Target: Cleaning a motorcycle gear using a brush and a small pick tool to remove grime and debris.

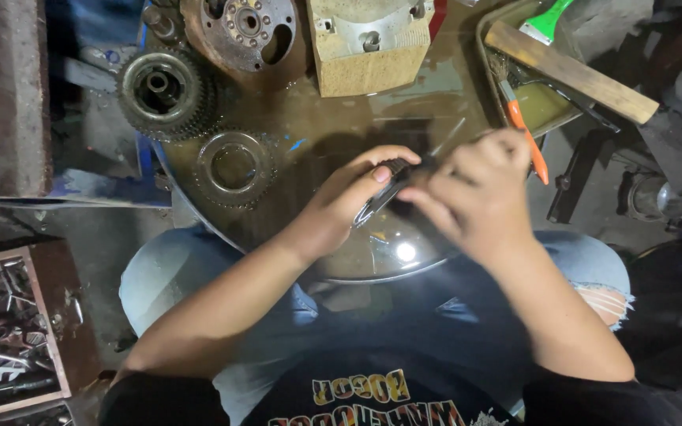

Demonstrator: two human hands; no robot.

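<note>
Dark metal part (384, 193) gripped by left hand (341, 207) and right hand (475, 193) above oily round worktop (333, 134) | tray (487, 59): yellowish liquid, orange-handled brush (524, 130) | wooden box (33, 272): tools held; gear (234, 168) lying flat

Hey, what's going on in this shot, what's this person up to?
A seated person works over a round oily metal tray resting by their knees. Both hands grip one small dark metal part: the left hand pinches it from one side, the right hand closes on the other, slightly blurred. On the tray lie a ring gear, a larger toothed gear and other engine parts. An orange-handled brush sits in a side pan.
</note>
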